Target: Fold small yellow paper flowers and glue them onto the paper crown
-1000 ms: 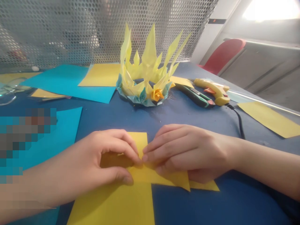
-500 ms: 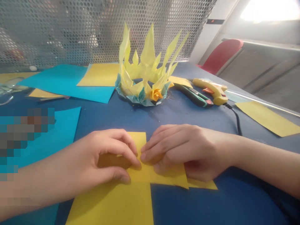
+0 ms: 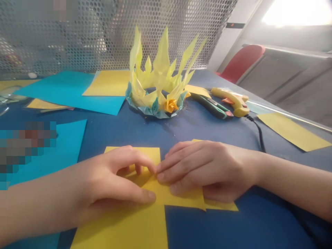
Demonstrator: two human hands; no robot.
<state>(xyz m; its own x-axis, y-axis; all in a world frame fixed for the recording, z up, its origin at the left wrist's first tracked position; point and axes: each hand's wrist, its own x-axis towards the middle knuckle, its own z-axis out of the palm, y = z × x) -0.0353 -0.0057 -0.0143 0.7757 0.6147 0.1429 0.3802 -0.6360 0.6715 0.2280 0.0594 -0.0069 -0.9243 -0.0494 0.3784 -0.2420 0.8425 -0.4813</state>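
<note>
Yellow paper (image 3: pixel 129 230) lies on the blue table in front of me, with one sheet or flap extending right toward my right hand. My left hand (image 3: pixel 116 183) arches over its left part, thumb and forefinger apart, their tips on the paper. The other left fingers are partly hidden behind the forefinger. My right hand (image 3: pixel 199 169) rests on the right part, fingers stretched out and pressing down, fingertips close to the left forefinger. Whether the paper is one folded sheet or several pieces I cannot tell. Its edges show beneath my right palm.
Beyond my hands stands a yellow paper crown (image 3: pixel 160 79) with an orange paper rose (image 3: pixel 171 105). Right of it lie a green-and-black cutter (image 3: pixel 214 107), a corded yellow glue gun (image 3: pixel 238 100) and a yellow sheet (image 3: pixel 293 131). Blue sheets (image 3: pixel 64 91) lie left. A perforated metal screen (image 3: pixel 77 38) rises behind.
My left hand has shifted, its thumb reaching farther right along the paper and its forefinger now meeting the right fingertips. My right hand stays pressed on the paper.
</note>
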